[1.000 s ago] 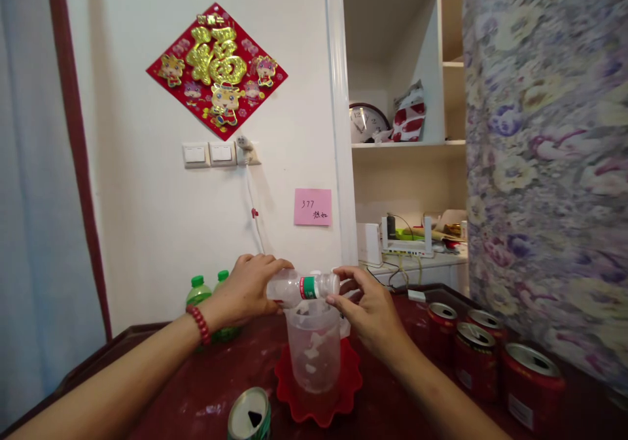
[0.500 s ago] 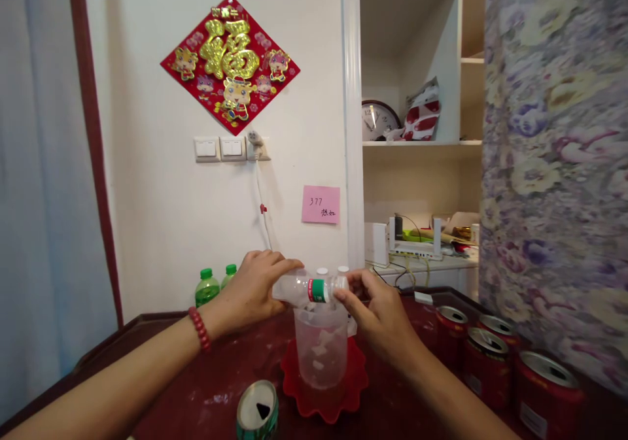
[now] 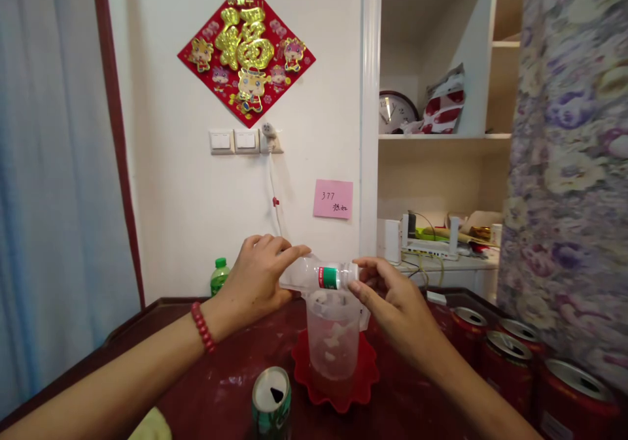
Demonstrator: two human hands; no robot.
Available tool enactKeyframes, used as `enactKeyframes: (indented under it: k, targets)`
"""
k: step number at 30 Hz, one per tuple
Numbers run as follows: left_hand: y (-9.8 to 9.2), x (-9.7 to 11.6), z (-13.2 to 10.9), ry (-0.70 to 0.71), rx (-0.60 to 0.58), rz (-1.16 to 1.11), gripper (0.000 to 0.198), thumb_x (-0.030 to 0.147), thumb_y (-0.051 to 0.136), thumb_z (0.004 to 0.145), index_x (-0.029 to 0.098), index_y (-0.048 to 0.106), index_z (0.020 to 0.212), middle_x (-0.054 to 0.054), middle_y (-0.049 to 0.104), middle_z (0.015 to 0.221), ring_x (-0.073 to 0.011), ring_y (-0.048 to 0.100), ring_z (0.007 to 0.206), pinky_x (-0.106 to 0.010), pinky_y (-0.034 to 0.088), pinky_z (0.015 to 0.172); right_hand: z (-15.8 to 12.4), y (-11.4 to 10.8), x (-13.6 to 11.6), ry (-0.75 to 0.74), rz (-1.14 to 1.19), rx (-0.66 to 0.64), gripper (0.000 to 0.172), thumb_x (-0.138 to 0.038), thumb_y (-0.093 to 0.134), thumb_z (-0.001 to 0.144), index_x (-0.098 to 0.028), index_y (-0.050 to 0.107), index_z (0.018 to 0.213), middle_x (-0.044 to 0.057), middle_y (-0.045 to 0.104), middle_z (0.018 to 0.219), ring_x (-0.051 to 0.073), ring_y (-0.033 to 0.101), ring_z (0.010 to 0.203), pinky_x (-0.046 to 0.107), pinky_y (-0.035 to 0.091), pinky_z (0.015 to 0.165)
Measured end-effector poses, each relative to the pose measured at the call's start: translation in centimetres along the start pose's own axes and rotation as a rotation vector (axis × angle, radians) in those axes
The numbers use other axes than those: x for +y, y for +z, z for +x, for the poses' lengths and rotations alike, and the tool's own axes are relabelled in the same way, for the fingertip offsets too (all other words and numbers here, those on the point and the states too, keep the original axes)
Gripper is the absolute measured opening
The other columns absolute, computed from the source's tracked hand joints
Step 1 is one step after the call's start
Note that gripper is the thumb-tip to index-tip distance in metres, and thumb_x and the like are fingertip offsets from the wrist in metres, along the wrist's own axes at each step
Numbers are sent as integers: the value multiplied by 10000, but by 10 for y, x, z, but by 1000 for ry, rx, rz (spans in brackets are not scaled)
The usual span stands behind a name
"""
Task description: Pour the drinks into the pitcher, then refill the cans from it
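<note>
A clear plastic bottle with a small green and red label lies sideways in the air. My left hand, with a red bead bracelet at the wrist, is wrapped round its body. The thumb and fingers of my right hand grip the white cap end at the right. Just below the bottle, a translucent plastic cup stands upright on a red scalloped plate. Whitish marks show on the cup's side.
A green opened can stands in front of the plate. Several red opened cans are grouped at the right. Behind my left hand is a bottle with a green cap. A pale green object shows at the bottom edge of the dark red table.
The whole view has shifted, so the scene sits further right. Both hands remain on the sideways bottle above the cup. The pale green object has come into sight at the bottom.
</note>
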State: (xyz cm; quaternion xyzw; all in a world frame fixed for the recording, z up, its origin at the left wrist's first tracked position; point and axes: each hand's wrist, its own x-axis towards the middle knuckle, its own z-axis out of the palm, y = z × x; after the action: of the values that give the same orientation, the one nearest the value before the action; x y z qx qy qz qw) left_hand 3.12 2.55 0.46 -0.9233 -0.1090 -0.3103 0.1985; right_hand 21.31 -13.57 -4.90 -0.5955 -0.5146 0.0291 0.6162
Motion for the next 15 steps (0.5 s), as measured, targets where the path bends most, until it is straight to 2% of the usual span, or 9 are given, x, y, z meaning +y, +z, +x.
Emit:
enactKeyframes:
  k: [2,4,7,9,12,14,15]
  targets:
    - [-2,1,-4,10,25,58,659,117,646,692,251,586,1335,-80,670,1089,-291,570,989,-480,382,938,-1,7,-1,44,7,32,387,-568,556,885,-204,620,1002,26,645,834,187,605,722,316,464,681]
    - [-4,5,-10,38,59,135,681,102,636,678,238,582,1342,-93,679,1098,-303,574,984,-497,375,941,0,14,1,133,7,40,438,-644,494,905,-217,586,877,1,611,704,171,569,618,305,440,607]
    - [-7,5,-18,74,91,186,729,51,621,630,266,586,1326,-84,686,1144,-308,585,1004,-505,368,956,1,20,6,210,45,-61,554,-744,415,913,-231,513,727,-17,543,570,160,532,536,293,410,546]
    - [-9,-6,-25,43,103,136,711,62,637,645,282,580,1318,-71,684,1175,-302,597,1035,-497,377,972,1,21,10,209,92,-131,608,-784,372,913,-225,536,740,-7,560,572,164,549,548,294,427,561]
    - [-6,-48,-40,-168,155,-45,564,236,716,752,262,569,1296,-71,685,1199,-303,613,1098,-470,423,978,-6,16,13,215,164,-114,639,-794,383,910,-220,636,1032,18,659,757,175,602,628,301,481,605]
    - [5,-89,-56,-401,202,-201,607,396,779,732,233,556,1273,-84,675,1237,-319,618,1137,-454,461,981,-16,7,15,228,179,-39,631,-769,419,915,-252,619,1216,20,682,882,175,629,684,297,516,655]
    - [14,-111,-67,-545,214,-292,661,438,793,717,230,531,1287,-82,677,1232,-316,629,1135,-439,482,970,-22,2,17,230,157,1,619,-756,427,919,-265,624,1240,15,682,881,174,636,700,290,526,681]
